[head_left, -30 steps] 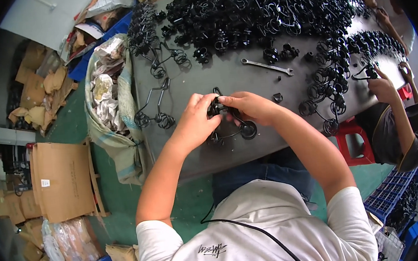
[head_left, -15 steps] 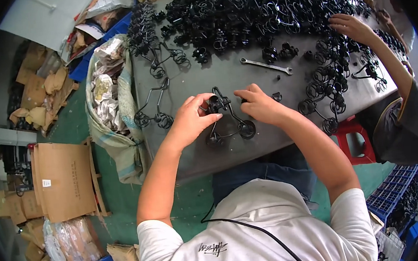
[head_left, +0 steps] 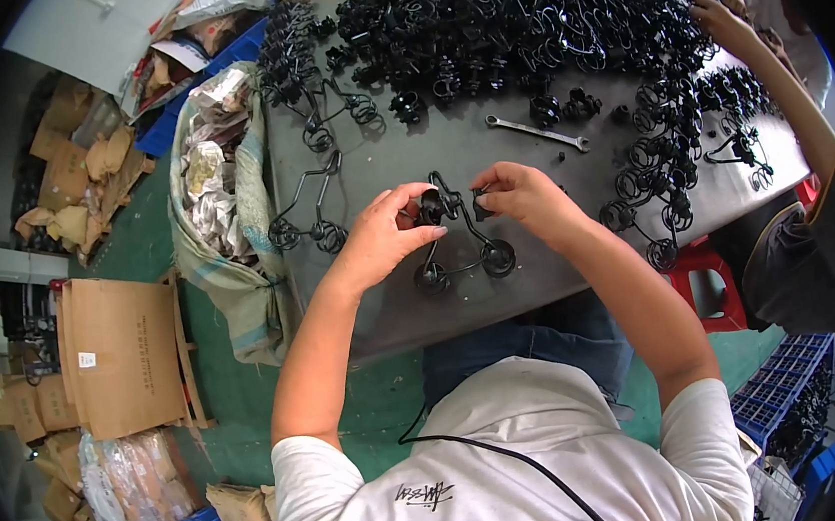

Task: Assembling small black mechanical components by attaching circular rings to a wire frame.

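Note:
My left hand (head_left: pixel 387 237) grips a black bent-wire bracket (head_left: pixel 475 232) by the clamp at its upper end, thumb and fingers closed round it. The bracket's two coiled ring ends rest toward the table's near edge. Just right of the clamp, my right hand (head_left: pixel 524 202) pinches a small black piece (head_left: pixel 480 200), its exact kind partly hidden by the fingers. A small gap separates that piece from the clamp. A similar wire bracket (head_left: pixel 319 198) lies to the left of my left hand. Beyond my hands lies a silver combination wrench (head_left: pixel 537 133).
A big heap of black wire parts (head_left: pixel 515 25) covers the table's (head_left: pixel 383 319) far side. More brackets (head_left: pixel 666 176) lie on the right, beside a co-worker's arm (head_left: pixel 783 85). Left stand a woven sack (head_left: pixel 257 211) of crumpled paper and a cardboard box (head_left: pixel 130 353). A red stool (head_left: pixel 706 283) is at right.
My right hand has turned slightly and drawn its fingers together on the small black piece. My left hand keeps its hold on the bracket. The co-worker's hand has moved farther into the heap.

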A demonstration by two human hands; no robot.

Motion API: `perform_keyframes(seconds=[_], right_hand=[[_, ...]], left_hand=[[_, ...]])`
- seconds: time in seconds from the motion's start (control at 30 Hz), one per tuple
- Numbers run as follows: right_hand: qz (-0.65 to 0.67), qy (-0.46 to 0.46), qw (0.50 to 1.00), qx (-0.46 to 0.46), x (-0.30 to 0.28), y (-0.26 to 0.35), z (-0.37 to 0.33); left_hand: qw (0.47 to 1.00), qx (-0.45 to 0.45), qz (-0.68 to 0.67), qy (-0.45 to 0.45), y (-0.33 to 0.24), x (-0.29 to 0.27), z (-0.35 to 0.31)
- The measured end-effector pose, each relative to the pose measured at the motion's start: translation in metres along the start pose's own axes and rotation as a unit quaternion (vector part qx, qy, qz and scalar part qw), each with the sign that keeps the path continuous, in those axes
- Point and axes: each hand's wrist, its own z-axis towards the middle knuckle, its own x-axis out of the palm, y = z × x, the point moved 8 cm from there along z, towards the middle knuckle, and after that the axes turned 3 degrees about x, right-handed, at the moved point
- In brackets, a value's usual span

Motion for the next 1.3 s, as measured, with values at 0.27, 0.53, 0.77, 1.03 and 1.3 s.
perform_keyframes(seconds=[0.27, 0.53, 0.77, 1.03, 1.3], right_hand=[[0.008, 0.089, 0.990, 0.106, 0.014, -0.005, 0.012], [-0.024, 0.110, 0.985, 0.128, 0.012, -0.006, 0.029], [-0.058, 0.103, 0.982, 0.148, 0.013, 0.000, 0.027], [-0.058, 0.113, 0.983, 0.130, 0.020, 0.007, 0.026], [-0.071, 0.160, 0.982, 0.066, 0.029, 0.012, 0.023]], left_hand=[[0.999, -0.007, -0.047, 0.017, 0.004, 0.003, 0.001], [0.999, 0.007, -0.029, 0.017, 0.001, 0.001, 0.001], [1.000, 0.024, -0.013, 0.015, -0.001, 0.000, 0.002], [0.999, -0.008, 0.039, 0.029, -0.016, 0.001, 0.003], [0.990, 0.015, 0.139, -0.009, -0.021, 0.004, 0.002]])
